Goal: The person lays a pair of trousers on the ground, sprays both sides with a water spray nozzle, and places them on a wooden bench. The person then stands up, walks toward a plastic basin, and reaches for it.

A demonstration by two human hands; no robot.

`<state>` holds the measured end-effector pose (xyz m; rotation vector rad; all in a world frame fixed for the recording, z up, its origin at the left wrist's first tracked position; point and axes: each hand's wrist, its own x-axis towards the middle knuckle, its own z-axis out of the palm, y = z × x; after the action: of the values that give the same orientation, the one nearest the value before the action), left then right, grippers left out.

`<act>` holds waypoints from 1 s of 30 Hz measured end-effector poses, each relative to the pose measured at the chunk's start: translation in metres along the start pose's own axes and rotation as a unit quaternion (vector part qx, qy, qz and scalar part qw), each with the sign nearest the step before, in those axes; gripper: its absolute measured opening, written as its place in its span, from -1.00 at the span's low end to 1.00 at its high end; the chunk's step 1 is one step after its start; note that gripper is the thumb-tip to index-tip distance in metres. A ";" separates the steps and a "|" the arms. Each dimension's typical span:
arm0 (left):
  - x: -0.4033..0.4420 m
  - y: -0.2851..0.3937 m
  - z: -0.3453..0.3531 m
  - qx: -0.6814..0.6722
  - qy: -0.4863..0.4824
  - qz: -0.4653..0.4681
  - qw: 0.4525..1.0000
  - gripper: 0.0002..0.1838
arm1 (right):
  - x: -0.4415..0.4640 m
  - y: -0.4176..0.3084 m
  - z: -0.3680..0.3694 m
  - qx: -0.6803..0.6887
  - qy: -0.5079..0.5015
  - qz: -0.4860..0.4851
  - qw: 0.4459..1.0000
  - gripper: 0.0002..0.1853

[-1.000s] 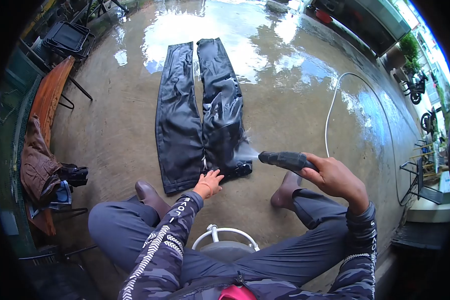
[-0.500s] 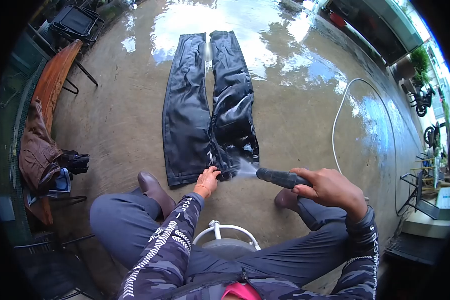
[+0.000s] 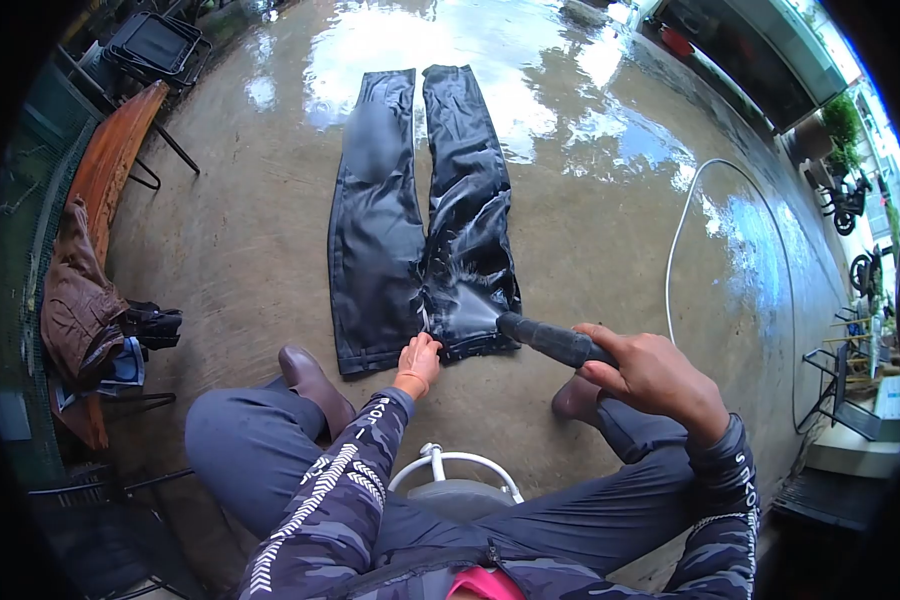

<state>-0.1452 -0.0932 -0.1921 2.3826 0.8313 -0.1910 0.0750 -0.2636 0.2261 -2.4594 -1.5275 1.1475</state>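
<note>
Dark wet trousers (image 3: 375, 255) lie flat on the concrete, legs stretched away from me and the waistband nearest. My left hand (image 3: 419, 358) has its fingers closed on the middle of that waistband. A black spray nozzle (image 3: 555, 341) is gripped in my right hand (image 3: 655, 375), its tip pointing left above the waist of the right-hand trouser leg. White water spray leaves the tip and splashes on the fabric there, which looks shiny and wet. The fingers of my left hand are partly hidden.
A white hose (image 3: 674, 250) curves over the wet floor (image 3: 590, 240) at the right. On the left, a wooden bench (image 3: 120, 150) bears a brown garment (image 3: 75, 290). A white-framed stool (image 3: 450, 458) is between my legs. Folded chairs (image 3: 155, 45) stand at the upper left.
The nozzle has moved left and slightly up, so its spray now lands higher on the trousers instead of at the waistband edge. My left hand stays at the waistband.
</note>
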 end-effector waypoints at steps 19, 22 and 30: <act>0.029 0.090 0.012 0.064 -0.261 0.054 0.962 -0.17 | 0.033 0.025 -0.023 0.024 0.047 0.064 0.997 -0.55; 0.030 0.089 0.009 0.069 -0.261 0.059 0.961 -0.18 | 0.039 0.022 -0.020 0.052 0.091 0.064 0.992 -0.56; 0.028 0.088 0.035 0.034 -0.151 0.036 0.987 -0.48 | 0.039 0.021 -0.027 0.014 0.028 0.096 0.995 -0.54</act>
<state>-0.0676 -0.1536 -0.1861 2.3616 0.6025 -0.5439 0.1171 -0.2349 0.2151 -2.6435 -1.2745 1.1059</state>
